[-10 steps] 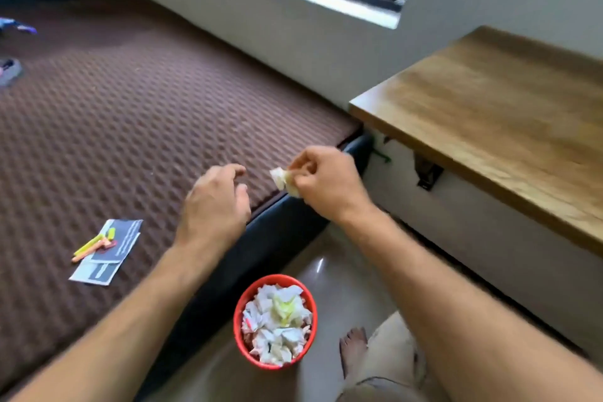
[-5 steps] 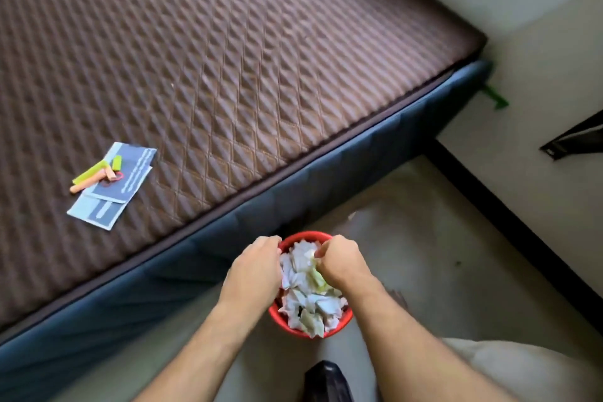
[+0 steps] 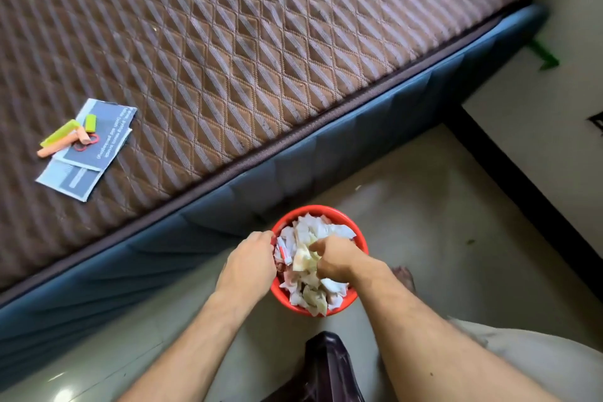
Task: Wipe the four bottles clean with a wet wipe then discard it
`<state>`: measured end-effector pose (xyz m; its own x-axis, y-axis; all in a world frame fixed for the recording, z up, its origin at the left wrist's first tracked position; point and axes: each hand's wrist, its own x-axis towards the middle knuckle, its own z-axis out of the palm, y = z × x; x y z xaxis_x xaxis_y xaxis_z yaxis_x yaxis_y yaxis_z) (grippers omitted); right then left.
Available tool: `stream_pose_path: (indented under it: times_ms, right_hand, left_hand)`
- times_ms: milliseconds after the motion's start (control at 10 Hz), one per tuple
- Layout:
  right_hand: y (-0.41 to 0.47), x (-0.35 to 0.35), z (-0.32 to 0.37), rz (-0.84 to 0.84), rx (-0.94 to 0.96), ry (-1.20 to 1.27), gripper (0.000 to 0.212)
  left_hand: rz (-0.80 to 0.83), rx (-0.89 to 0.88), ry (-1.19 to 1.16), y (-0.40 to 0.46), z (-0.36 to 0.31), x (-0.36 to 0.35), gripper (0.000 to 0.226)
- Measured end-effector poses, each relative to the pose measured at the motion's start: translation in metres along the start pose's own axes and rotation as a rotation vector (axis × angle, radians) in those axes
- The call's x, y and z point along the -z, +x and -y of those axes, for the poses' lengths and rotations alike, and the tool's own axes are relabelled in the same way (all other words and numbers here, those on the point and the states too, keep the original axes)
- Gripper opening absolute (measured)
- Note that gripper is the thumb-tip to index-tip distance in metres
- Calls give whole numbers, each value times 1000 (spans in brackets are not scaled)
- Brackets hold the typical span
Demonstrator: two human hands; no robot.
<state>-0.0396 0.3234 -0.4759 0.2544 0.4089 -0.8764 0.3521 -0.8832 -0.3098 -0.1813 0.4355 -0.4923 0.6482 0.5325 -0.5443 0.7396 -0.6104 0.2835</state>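
A red bin point(image 3: 326, 210) heaped with crumpled white wipes stands on the floor beside the bed. My left hand point(image 3: 248, 263) grips the bin's left rim with curled fingers. My right hand point(image 3: 339, 258) is down in the heap, its fingers curled round a yellowish wet wipe point(image 3: 301, 259) on top of the pile. No bottles are in view.
A brown quilted mattress point(image 3: 228, 59) on a blue base fills the upper left. Grey leaflets point(image 3: 94, 147) with small coloured sticks point(image 3: 65, 137) lie on it. A dark object point(image 3: 326, 365) is below the bin, and my foot point(image 3: 404, 277) is to its right.
A second ago my right hand pinched the wipe up above the bed edge. Both hands have come down to the bin, and the right hand now sits in the heap.
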Motion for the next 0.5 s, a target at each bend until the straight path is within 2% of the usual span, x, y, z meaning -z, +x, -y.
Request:
stream_pose_path:
  times_ms: [200,300,400,500]
  right_hand:
    - [-25,18,0,-108,36,-24,57]
    - [-48,29,5,-209,90,36,51]
    - [-71,42,8,-353,147,18,60]
    - [-111,54,15,-453,208,50,75]
  left_hand:
    - [-37,-41,-2,-3,-17,11,20]
    - [-41,-63,57,-11,-30,29,24]
    - [-77,-88,67,-22,-41,50,47]
    - [-150,-137,75,-46,-57,83,53]
